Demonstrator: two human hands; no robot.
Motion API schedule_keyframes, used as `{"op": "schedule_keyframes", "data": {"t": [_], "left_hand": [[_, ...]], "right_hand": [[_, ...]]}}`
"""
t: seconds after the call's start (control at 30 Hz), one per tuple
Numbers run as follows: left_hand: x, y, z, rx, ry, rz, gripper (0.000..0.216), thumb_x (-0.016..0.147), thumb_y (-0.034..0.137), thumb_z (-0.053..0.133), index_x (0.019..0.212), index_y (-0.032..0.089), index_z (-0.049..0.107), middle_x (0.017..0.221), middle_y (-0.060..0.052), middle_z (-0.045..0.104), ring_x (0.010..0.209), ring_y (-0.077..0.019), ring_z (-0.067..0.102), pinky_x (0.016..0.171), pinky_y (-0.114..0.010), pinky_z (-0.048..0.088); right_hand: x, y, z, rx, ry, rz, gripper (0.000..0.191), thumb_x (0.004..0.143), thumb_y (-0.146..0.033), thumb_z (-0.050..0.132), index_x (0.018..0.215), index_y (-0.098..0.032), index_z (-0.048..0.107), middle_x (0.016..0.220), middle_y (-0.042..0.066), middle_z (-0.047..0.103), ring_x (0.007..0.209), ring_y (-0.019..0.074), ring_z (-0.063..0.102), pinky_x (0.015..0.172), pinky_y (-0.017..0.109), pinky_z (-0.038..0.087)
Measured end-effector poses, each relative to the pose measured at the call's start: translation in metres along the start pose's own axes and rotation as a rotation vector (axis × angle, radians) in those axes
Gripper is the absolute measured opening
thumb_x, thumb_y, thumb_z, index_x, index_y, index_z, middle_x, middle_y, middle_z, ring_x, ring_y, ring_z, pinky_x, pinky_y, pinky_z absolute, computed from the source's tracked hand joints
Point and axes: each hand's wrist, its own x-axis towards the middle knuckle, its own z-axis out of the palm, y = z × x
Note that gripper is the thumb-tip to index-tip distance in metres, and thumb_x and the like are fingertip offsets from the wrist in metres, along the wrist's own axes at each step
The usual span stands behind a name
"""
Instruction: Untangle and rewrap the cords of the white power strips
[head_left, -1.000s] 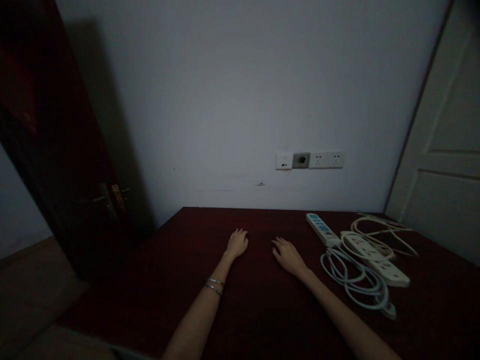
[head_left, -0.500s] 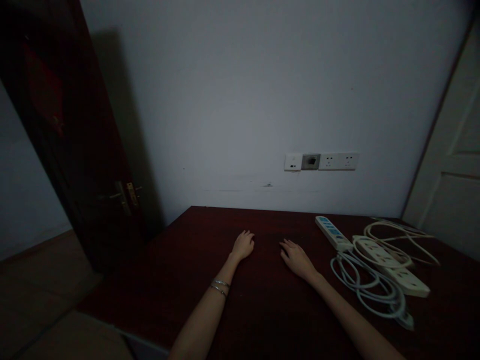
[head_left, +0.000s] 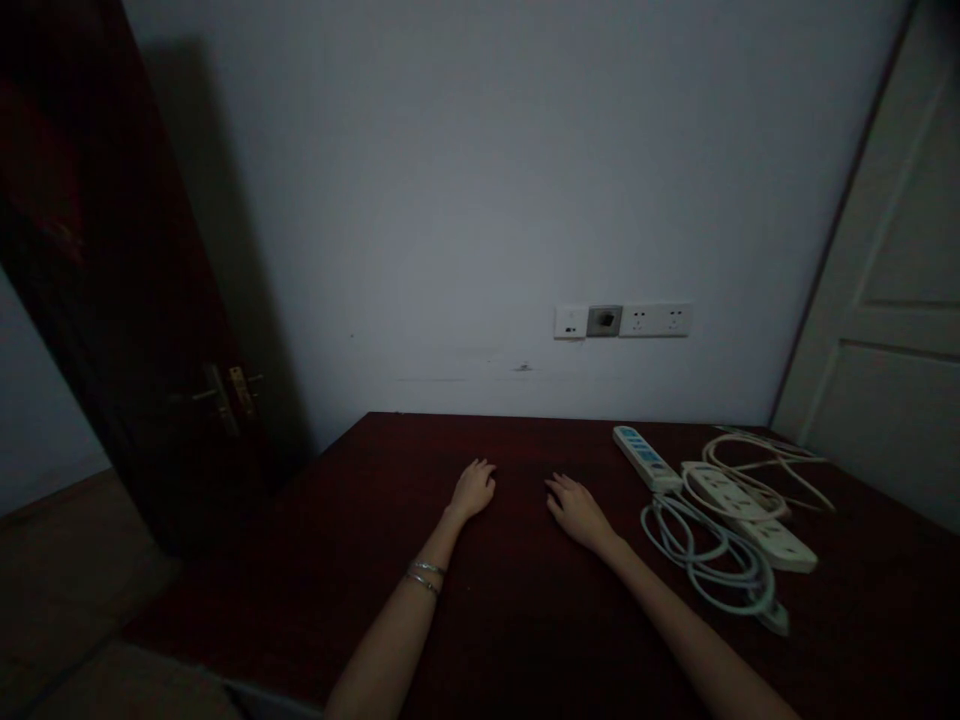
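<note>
Palm down on the dark red table (head_left: 495, 620) rests my left hand (head_left: 474, 488), its fingers stretched forward and nothing in them. Two thin bracelets (head_left: 426, 575) circle that wrist. My right hand (head_left: 577, 508) also lies on the tabletop, fingers spread a little and holding nothing. To its right is a slim power strip (head_left: 646, 460) with blue sockets, apart from the hand. Its pale cord (head_left: 712, 560) lies in loose coils that end in a plug (head_left: 774, 618). Beside it sits a wider white power strip (head_left: 750, 515), partly crossed by its own looped cable (head_left: 802, 460).
A pale wall (head_left: 450, 200) rises behind the table, with a row of wall sockets (head_left: 655, 320). On the left stands a dark door (head_left: 135, 330) with a metal handle (head_left: 217, 395). A whitish panelled door (head_left: 900, 300) is at the right.
The whole view has shifted slightly, so the wall, table and power strips appear farther left. Both hands stay resting on the table.
</note>
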Motion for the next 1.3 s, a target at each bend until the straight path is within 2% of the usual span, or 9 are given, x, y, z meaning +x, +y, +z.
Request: {"op": "schedule_keyframes", "data": {"t": [0.27,0.37,0.53,0.67,0.73,0.83,0.9,1.03,1.3], "left_hand": [[0.003,-0.002,0.001,-0.003,-0.004,-0.004,0.040,0.083,0.018,0.038,0.119,0.012,0.055,0.132,-0.011,0.047,0.128,-0.0208,0.035,0.107,-0.034,0.025],[0.003,-0.002,0.001,-0.001,0.000,-0.006,0.041,0.083,0.018,0.038,0.119,0.012,0.055,0.132,-0.011,0.047,0.128,-0.0207,0.035,0.107,-0.034,0.025],[0.004,-0.003,0.003,0.003,0.008,-0.020,0.040,0.083,0.018,0.038,0.119,0.012,0.056,0.132,-0.010,0.047,0.127,-0.0209,0.036,0.107,-0.033,0.026],[0.003,-0.001,0.001,-0.006,0.011,-0.039,0.039,0.083,0.018,0.039,0.118,0.015,0.056,0.132,-0.008,0.048,0.127,-0.0203,0.036,0.107,-0.034,0.026],[0.003,0.000,-0.001,-0.018,0.008,-0.038,0.039,0.083,0.017,0.039,0.118,0.015,0.056,0.131,-0.008,0.048,0.127,-0.0198,0.036,0.107,-0.034,0.025],[0.003,0.001,-0.002,-0.030,0.000,-0.027,0.039,0.083,0.018,0.038,0.117,0.014,0.056,0.131,-0.010,0.048,0.127,-0.0201,0.036,0.107,-0.034,0.026],[0.003,0.000,-0.002,-0.032,0.005,-0.024,0.039,0.083,0.018,0.038,0.117,0.013,0.056,0.131,-0.010,0.048,0.127,-0.0208,0.036,0.106,-0.035,0.027],[0.003,-0.002,0.000,-0.030,0.015,-0.028,0.039,0.082,0.017,0.039,0.117,0.015,0.056,0.132,-0.009,0.048,0.127,-0.0202,0.036,0.107,-0.035,0.026],[0.005,-0.003,0.002,0.022,0.009,-0.019,0.040,0.082,0.017,0.039,0.118,0.014,0.056,0.132,-0.010,0.048,0.127,-0.0204,0.037,0.107,-0.033,0.026]], "right_hand": [[-0.002,-0.004,-0.004,0.013,-0.003,0.035,0.044,0.087,-0.025,0.035,0.124,-0.009,0.052,0.135,0.015,0.044,0.127,0.0242,0.036,0.104,0.039,0.026],[-0.004,-0.011,-0.015,0.020,0.003,0.034,0.041,0.084,-0.024,0.039,0.119,-0.011,0.057,0.129,0.013,0.051,0.122,0.0239,0.043,0.101,0.036,0.031],[-0.004,-0.006,-0.078,0.074,0.147,0.081,0.038,0.084,-0.031,0.040,0.116,-0.023,0.058,0.113,0.006,0.064,0.101,0.0211,0.059,0.083,0.030,0.044],[-0.006,0.046,-0.138,0.089,0.305,0.207,0.034,0.083,-0.032,0.042,0.108,-0.020,0.062,0.096,0.008,0.069,0.090,0.0213,0.063,0.079,0.028,0.043],[-0.011,0.081,-0.153,0.002,0.292,0.332,0.035,0.082,-0.031,0.044,0.109,-0.016,0.060,0.095,0.010,0.068,0.090,0.0236,0.063,0.077,0.030,0.043],[-0.022,0.120,-0.154,-0.117,0.189,0.416,0.041,0.081,-0.032,0.045,0.114,-0.009,0.055,0.100,0.017,0.066,0.094,0.0280,0.061,0.075,0.033,0.044],[-0.031,0.130,-0.148,-0.175,0.100,0.430,0.041,0.082,-0.033,0.043,0.112,-0.007,0.054,0.102,0.020,0.064,0.097,0.0301,0.060,0.074,0.035,0.044],[-0.057,0.124,-0.134,-0.302,-0.018,0.468,0.034,0.082,-0.036,0.040,0.097,-0.011,0.058,0.096,0.019,0.065,0.090,0.0331,0.062,0.070,0.040,0.044],[-0.107,0.122,-0.115,-0.410,-0.032,0.552,0.035,0.081,-0.037,0.045,0.098,-0.010,0.059,0.096,0.020,0.063,0.087,0.0326,0.063,0.069,0.039,0.045]]}}
